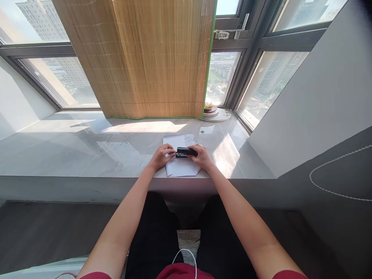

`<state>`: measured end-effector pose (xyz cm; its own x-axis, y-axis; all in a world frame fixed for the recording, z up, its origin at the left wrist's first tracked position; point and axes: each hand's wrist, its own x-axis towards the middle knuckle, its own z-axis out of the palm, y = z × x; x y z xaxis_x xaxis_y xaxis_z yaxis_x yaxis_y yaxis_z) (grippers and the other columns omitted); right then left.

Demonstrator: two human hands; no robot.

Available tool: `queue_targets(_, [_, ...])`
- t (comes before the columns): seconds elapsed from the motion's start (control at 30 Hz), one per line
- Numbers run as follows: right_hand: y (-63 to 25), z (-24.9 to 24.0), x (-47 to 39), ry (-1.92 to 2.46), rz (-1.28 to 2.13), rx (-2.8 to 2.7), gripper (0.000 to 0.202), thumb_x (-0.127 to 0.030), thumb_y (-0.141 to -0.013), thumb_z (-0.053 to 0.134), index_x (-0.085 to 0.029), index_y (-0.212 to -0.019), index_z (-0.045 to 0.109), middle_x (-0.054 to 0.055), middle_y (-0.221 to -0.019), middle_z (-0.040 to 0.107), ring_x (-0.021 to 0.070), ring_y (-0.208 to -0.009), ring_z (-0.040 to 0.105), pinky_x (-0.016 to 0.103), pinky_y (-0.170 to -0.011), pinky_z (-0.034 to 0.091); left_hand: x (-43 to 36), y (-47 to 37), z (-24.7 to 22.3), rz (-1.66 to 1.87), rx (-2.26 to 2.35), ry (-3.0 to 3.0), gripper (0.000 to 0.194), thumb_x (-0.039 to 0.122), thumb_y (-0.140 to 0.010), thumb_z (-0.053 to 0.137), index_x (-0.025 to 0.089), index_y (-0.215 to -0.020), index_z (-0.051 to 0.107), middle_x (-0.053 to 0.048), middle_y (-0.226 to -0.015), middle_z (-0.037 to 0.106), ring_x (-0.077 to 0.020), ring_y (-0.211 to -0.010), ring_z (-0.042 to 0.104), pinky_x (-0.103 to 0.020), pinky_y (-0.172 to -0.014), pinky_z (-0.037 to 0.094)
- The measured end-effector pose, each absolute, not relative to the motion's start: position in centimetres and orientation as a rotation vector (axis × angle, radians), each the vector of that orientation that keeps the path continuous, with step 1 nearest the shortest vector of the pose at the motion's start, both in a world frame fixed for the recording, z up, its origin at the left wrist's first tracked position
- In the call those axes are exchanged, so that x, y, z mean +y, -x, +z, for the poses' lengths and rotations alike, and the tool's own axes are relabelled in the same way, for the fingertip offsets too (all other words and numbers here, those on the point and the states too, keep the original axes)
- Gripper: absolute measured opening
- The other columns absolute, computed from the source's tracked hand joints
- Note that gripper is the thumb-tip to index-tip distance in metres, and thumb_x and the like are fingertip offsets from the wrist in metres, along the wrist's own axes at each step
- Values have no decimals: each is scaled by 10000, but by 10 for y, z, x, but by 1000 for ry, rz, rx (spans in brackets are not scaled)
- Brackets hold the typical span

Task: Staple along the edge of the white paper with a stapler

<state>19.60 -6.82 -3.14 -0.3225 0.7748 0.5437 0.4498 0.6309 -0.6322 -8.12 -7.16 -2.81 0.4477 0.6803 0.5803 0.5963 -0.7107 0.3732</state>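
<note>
A black stapler [183, 151] lies sideways above a stack of white paper [181, 167], with a gap showing between its upper and lower arms. My right hand [202, 155] is closed around the stapler's right end. At the stapler's left end, the fingers of my left hand [163, 155] are pinched together, close to or touching its tip. What those fingers hold, if anything, is too small to make out. Handwriting or print covers the upper right part of the paper.
Beneath the paper runs a tiled window sill [145, 133]. A small white slip [206, 130] with dark bits on it lies beyond my right hand. Stacked plates [215, 113] stand by the window corner. A bamboo blind [151, 58] hangs in front; a beaded cord [319, 186] loops at right.
</note>
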Motion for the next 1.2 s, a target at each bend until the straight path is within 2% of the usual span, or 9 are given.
queue_targets(0.47, [-197, -31, -67, 979, 520, -1925, 340, -168, -782, 807, -233, -1115, 785, 57, -981, 734, 234, -902, 683, 373, -852, 557, -69, 82, -27, 1083, 1128, -2503, 110, 284, -969, 712, 223, -1030, 782, -81, -1039, 718, -224, -951, 677, -390, -869, 542])
queue_targets(0.63, [-197, -31, -67, 1006, 548, -1904, 349, -183, -774, 808, -236, -1118, 792, 63, -991, 741, 237, -895, 692, 375, -830, 571, -71, 81, -24, 1063, 1162, -2526, 158, 267, -966, 717, 225, -1112, 757, -67, -982, 736, -234, -926, 664, -408, -874, 536])
queue_targets(0.77, [-198, -31, -67, 1021, 564, -1893, 348, -190, -775, 807, -240, -1119, 797, 60, -996, 738, 235, -893, 701, 381, -838, 576, -73, 80, -22, 1100, 1129, -2531, 105, 292, -981, 702, 232, -1035, 769, -72, -983, 742, -232, -931, 677, -398, -865, 544])
queue_targets(0.97, [-199, -28, -68, 1050, 585, -1867, 342, -215, -773, 812, -239, -1113, 800, 62, -1004, 740, 236, -903, 709, 384, -853, 577, -72, 80, -22, 1145, 1121, -2530, 136, 328, -990, 694, 227, -989, 785, -82, -990, 770, -234, -926, 705, -411, -867, 557])
queue_targets(1.2, [-200, -26, -67, 1053, 597, -1815, 334, -235, -758, 797, -254, -1091, 809, 62, -1007, 744, 246, -909, 707, 397, -862, 570, -76, 80, -19, 1176, 1181, -2464, 107, 289, -992, 684, 242, -991, 779, -65, -1051, 793, -233, -998, 723, -437, -949, 543])
